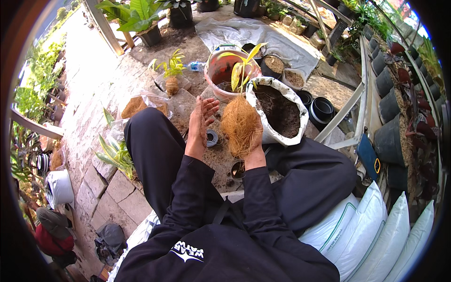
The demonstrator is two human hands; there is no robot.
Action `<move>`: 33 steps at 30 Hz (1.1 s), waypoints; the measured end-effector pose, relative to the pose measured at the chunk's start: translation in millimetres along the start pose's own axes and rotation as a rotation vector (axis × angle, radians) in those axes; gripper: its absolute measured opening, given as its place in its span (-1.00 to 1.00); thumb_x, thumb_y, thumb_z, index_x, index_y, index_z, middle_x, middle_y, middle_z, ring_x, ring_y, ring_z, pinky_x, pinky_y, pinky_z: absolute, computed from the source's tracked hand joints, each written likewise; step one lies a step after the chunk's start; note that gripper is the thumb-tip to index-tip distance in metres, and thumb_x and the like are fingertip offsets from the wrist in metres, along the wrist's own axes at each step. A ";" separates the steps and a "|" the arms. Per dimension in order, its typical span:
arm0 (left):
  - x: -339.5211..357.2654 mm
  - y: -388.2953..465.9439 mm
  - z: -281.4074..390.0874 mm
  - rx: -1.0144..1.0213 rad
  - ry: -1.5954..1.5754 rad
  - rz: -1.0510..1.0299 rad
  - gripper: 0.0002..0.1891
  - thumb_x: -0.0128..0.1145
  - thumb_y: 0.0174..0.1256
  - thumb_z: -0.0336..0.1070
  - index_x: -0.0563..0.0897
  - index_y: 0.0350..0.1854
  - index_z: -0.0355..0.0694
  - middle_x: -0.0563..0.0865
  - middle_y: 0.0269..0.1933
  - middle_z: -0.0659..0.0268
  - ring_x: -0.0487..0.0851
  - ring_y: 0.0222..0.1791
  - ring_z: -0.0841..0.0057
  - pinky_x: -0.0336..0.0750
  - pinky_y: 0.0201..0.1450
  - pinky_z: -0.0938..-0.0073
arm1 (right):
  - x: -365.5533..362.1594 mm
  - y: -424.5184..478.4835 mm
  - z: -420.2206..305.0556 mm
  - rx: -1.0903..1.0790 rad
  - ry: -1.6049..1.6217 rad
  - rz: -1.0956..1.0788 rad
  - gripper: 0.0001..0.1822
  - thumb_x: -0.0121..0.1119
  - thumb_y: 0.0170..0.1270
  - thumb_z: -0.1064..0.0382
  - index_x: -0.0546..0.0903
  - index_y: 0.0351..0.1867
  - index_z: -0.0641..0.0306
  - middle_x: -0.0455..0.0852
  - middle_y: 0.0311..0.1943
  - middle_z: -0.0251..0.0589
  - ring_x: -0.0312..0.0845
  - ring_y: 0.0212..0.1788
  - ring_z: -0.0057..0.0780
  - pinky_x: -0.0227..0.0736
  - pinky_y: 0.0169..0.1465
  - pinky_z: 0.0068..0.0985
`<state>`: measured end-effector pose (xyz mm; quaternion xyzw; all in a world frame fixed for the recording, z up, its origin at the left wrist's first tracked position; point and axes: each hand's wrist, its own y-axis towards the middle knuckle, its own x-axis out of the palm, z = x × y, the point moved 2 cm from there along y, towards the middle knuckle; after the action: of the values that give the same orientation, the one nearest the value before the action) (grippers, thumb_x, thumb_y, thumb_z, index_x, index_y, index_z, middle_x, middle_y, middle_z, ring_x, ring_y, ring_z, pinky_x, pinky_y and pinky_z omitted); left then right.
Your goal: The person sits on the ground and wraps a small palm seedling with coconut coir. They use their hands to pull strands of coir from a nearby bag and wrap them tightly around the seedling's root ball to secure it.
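My right hand (pixel 256 142) supports a shaggy coconut-fibre ball (pixel 239 123) from its right side and below. A young plant with yellow-green leaves (pixel 243 68) rises from the top of the ball. To the left, my left hand (pixel 202 123) is held up apart from the ball, palm turned towards it and fingers spread; soil marks its skin. Below, between the hands, a grey roll of wire or tape (pixel 212 138) lies on the ground. Just right of the ball stands a white sack of dark soil (pixel 282 112), its rim rolled down. Behind the ball is a reddish bucket (pixel 225 70).
A smaller fibre ball with a plant (pixel 172 85) sits ahead left, near a plastic bottle (pixel 195 66) and a bag of brown fibre (pixel 141 105). Black pots (pixel 321 110) stand right. A phone (pixel 368 157) rests by the railing. Another person (pixel 54 232) is at lower left.
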<state>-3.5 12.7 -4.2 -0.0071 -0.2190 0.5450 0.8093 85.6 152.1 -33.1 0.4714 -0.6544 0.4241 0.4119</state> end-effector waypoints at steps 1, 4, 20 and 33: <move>0.1 1.6 -4.7 -0.025 -0.009 -0.028 -0.22 -0.28 0.54 0.46 0.52 0.36 -0.17 0.67 0.28 0.16 0.55 0.31 0.40 0.31 0.33 0.22 | 0.2 -2.4 -0.4 0.025 0.027 -0.066 -0.45 -0.16 0.60 -0.10 0.50 0.36 0.22 0.65 0.23 -0.09 0.65 0.19 -0.21 0.62 0.22 -0.19; 16.9 -0.8 -11.7 -0.040 -0.015 -0.054 -0.24 -0.12 0.51 0.44 0.60 0.27 -0.22 0.73 0.16 0.26 0.65 0.11 0.53 0.44 0.15 0.40 | -2.3 -1.6 -0.2 0.052 0.032 -0.165 -0.45 -0.17 0.61 -0.10 0.49 0.37 0.21 0.64 0.24 -0.09 0.64 0.20 -0.22 0.61 0.24 -0.20; 48.3 -21.2 -6.7 0.124 -0.175 -0.079 -0.54 0.34 0.41 -0.10 0.65 0.13 -0.41 0.78 -0.05 0.26 0.74 -0.16 0.60 0.61 -0.04 0.58 | 3.0 9.7 7.7 -0.258 -0.548 0.022 -0.43 -0.10 0.66 -0.10 0.47 0.29 0.42 0.62 0.17 -0.16 0.54 0.19 -0.50 0.42 0.30 -0.46; 42.2 -6.3 -10.0 -0.002 -0.822 0.028 -0.52 0.21 0.41 0.01 0.55 0.18 -0.24 0.75 -0.04 0.19 0.78 -0.13 0.31 0.72 -0.07 0.23 | -6.2 -2.5 -21.0 -0.375 -0.697 0.013 0.01 -0.14 0.40 -0.56 0.20 0.54 0.29 0.46 0.41 0.04 0.41 0.41 -0.22 0.41 0.39 -0.21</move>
<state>18.8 49.8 2.9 0.2074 -0.5244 0.5132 0.6470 92.3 173.1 -32.1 0.4996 -0.8241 0.1145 0.2413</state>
